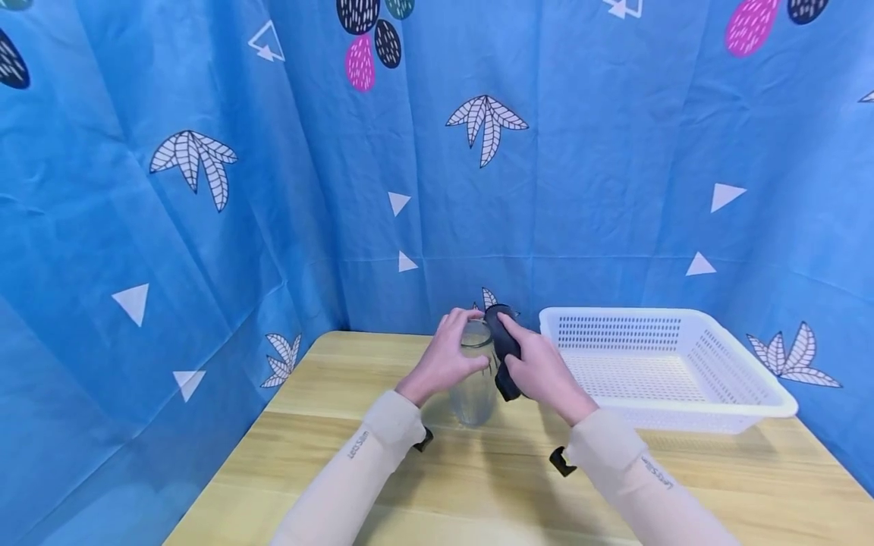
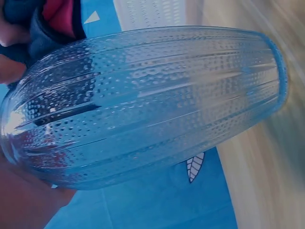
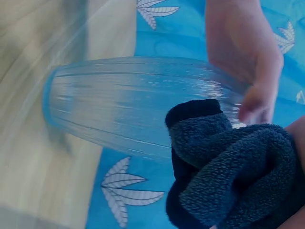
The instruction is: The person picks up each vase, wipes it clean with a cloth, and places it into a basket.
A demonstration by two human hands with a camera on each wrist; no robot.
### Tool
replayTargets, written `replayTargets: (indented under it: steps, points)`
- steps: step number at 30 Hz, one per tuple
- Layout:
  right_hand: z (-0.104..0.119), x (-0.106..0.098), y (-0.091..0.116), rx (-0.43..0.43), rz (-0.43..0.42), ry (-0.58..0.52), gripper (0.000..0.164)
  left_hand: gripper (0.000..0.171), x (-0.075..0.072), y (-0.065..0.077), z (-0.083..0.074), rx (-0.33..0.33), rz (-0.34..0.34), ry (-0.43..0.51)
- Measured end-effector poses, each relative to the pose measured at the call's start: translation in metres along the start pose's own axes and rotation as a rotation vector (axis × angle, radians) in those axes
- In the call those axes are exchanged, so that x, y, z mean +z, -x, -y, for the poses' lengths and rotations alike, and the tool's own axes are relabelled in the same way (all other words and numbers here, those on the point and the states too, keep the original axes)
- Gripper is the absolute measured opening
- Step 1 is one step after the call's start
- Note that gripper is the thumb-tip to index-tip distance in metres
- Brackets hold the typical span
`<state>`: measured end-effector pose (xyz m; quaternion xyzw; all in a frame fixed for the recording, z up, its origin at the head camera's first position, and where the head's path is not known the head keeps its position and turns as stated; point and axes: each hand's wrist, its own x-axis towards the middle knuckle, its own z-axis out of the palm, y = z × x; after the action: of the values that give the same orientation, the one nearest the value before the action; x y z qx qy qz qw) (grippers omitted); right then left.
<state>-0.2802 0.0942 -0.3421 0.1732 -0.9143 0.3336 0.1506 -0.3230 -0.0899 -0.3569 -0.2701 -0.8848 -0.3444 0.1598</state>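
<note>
A clear, ribbed glass vase [image 1: 473, 398] stands upright on the table, its base at the wood. My left hand [image 1: 447, 353] grips it near the rim, thumb and fingers curled around the upper wall. A dark, fuzzy cloth [image 3: 228, 167] with a black hem is bunched in my right hand [image 1: 542, 371]. That cloth overlaps the vase's upper right side in the head view. Pebbled dots and long ribs show across the vase [image 2: 157, 105] in the left wrist view, where a pinkish-red part of the cloth [image 2: 59, 19] also appears.
To the right of my right hand, a white perforated plastic basket [image 1: 683, 409] sits on the wooden table [image 1: 464, 493]. Behind the table hangs a blue curtain [image 1: 580, 189] printed with leaves and triangles, which also runs along the left side.
</note>
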Motion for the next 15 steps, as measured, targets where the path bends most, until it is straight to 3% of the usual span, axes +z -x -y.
replayTargets:
  steps: [10, 15]
  points:
    - [-0.032, 0.047, 0.013, 0.147, 0.19, 0.002, 0.066, 0.065, 0.007, -0.001, 0.009, -0.019, -0.109, 0.061]
    - [-0.044, 0.068, 0.021, 0.165, 0.316, -0.019, 0.061, 0.063, 0.01, -0.001, 0.015, -0.008, -0.144, 0.031]
